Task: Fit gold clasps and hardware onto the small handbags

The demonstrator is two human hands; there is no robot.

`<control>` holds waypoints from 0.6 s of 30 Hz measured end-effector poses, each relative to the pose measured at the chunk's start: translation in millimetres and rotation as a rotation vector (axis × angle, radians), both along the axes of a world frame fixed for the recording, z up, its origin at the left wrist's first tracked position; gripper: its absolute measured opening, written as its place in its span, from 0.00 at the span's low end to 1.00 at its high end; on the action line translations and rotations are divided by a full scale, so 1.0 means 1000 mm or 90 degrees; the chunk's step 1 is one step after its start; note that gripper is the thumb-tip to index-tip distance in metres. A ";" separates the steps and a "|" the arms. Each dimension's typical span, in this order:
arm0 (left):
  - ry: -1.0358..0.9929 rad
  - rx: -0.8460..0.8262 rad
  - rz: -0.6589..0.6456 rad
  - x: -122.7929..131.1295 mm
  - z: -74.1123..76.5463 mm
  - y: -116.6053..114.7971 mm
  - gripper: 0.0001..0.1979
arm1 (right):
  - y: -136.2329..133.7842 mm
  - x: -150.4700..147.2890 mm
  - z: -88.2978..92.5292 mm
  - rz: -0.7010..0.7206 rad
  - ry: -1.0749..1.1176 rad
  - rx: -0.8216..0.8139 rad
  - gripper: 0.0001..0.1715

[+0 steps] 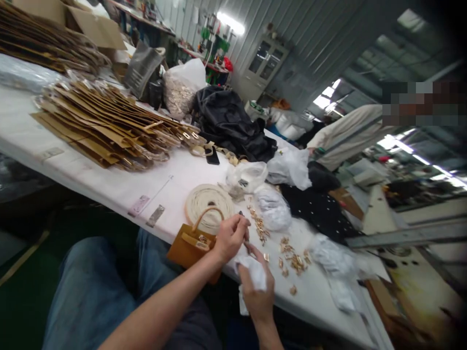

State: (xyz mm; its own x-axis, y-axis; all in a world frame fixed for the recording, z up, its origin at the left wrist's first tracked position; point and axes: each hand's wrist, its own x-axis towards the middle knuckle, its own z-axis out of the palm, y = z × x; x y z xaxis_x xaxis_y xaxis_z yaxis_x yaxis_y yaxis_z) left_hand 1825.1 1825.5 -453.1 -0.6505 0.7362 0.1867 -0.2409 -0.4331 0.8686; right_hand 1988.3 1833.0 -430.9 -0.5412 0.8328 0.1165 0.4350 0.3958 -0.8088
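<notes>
My left hand (231, 237) is closed in a pinch above the table's near edge. A small dark tip pokes out above its fingers, too small to name. Just below it, my right hand (260, 294) is closed around a crumpled white cloth or tissue (256, 273). A thin dark piece shows between the two hands, its kind unclear. A small tan handbag (186, 249) with an arched handle and gold-coloured clasp stands tilted at the edge beside my left wrist. Behind it lies a roll of cream webbing (197, 197).
Gold-coloured metal fittings (297, 263) lie scattered right of my hands, near white plastic bags (272, 209). Stacked brown flat pieces (105, 124) cover the table's left. Black fabric (229, 121) and a phone-like dark slab (212, 156) lie farther back. Another person's sleeve (350, 131) shows beyond.
</notes>
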 end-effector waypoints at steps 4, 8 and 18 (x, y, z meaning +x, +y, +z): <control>-0.030 -0.003 -0.093 0.002 0.002 -0.002 0.28 | -0.004 -0.012 -0.008 0.051 0.027 -0.135 0.17; -0.077 0.013 -0.157 -0.007 0.011 -0.002 0.31 | -0.002 -0.019 -0.006 0.061 0.010 -0.278 0.06; -0.100 0.036 -0.210 -0.002 0.065 -0.032 0.31 | -0.012 -0.024 0.017 0.019 0.054 -0.297 0.15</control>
